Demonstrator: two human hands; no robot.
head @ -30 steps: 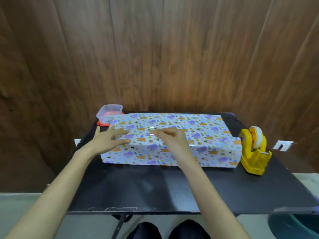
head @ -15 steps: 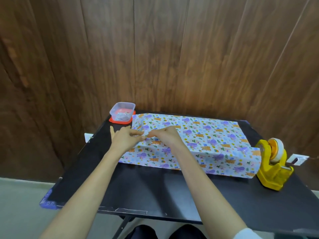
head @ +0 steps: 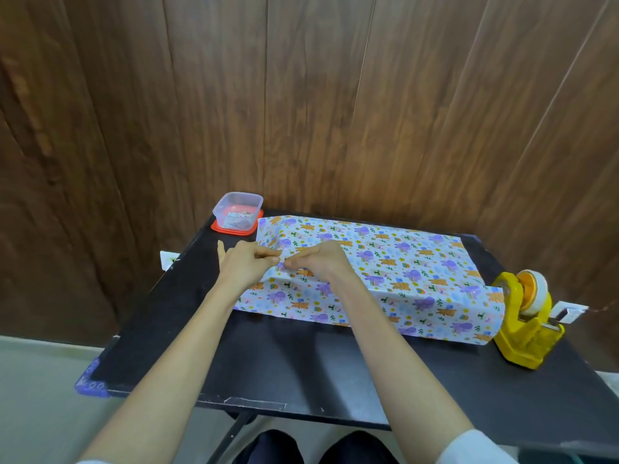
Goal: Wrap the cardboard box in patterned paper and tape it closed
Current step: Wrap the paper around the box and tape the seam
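The box lies on the black table, fully covered by white patterned paper with purple and orange figures. No cardboard shows. My left hand and my right hand meet at the box's left end, fingertips almost touching. Both pinch the paper's edge on top of the box near the left corner. The paper beyond that corner sags down to the table. A yellow tape dispenser with a white roll stands against the box's right end.
A clear plastic tub sits on a red lid at the table's back left corner. A wood-panelled wall rises right behind the table. A white wall socket shows past the dispenser. My knees are under the front edge.
Both hands slid left along the top of the box to its left end. My left hand went from lying flat on the paper to pinching it. The camera view shifted left.
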